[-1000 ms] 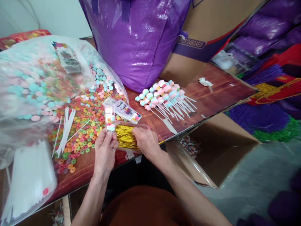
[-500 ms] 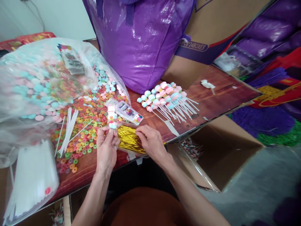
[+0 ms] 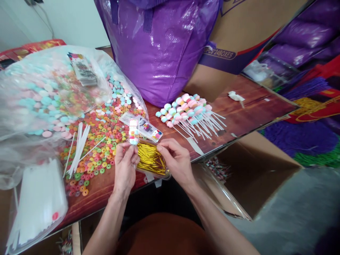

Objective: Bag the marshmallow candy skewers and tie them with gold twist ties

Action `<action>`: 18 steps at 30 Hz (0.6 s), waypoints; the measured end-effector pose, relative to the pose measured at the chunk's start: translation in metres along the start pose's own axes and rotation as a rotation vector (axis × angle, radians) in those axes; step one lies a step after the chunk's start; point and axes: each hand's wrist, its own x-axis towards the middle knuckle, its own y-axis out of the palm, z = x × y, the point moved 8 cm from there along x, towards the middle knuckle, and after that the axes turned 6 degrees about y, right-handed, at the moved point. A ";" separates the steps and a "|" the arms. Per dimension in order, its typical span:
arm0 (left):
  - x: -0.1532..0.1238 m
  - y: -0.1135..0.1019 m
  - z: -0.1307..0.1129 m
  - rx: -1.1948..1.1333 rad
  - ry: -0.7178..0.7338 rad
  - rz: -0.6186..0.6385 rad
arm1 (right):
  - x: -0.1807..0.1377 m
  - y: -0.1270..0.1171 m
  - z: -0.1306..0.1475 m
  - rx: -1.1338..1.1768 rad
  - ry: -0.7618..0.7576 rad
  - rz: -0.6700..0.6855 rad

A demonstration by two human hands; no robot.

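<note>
the wrapped candy skewer (image 3: 134,134) is in the left hand (image 3: 126,166), held near the middle front of the counter (image 3: 92,200), just beside the tray (image 3: 162,175) of gold ties (image 3: 149,156). the left hand pinches it between thumb and fingers, right below the candy, where the wrapper narrows onto the stick. the right hand (image 3: 175,157) is at the tray's far right corner, thumb and forefinger drawn close; whether a tie sits between them, i cannot tell.

the skewer should be very light. its candies look soft and likely dent under a squeeze, while the clear wrapper is probably slick and thin enough to crease. the stick ought to be the stiff part, so the gathered neck seems the best place to take hold, gently, leaving the candy untouched.

its long axis runs away from the person, nearly straight, candy end forward and stick end back toward the body. how steeply it tilts is hard to judge.
</note>
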 end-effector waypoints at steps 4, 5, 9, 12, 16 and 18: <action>-0.008 0.009 0.004 0.055 -0.007 0.063 | -0.002 0.020 0.000 0.032 0.048 0.146; -0.010 0.011 0.005 0.078 0.003 0.087 | -0.003 0.023 -0.001 0.033 0.065 0.149; -0.013 0.014 0.009 0.135 0.066 0.124 | -0.006 0.029 -0.005 0.055 0.118 0.099; -0.011 0.012 0.015 0.113 0.053 0.094 | -0.010 0.033 -0.008 0.112 0.148 0.085; -0.012 0.014 0.018 0.021 -0.110 0.092 | -0.015 0.042 -0.011 0.258 0.201 0.142; -0.018 0.019 0.019 -0.066 -0.291 0.134 | -0.014 0.043 -0.006 0.348 0.178 0.191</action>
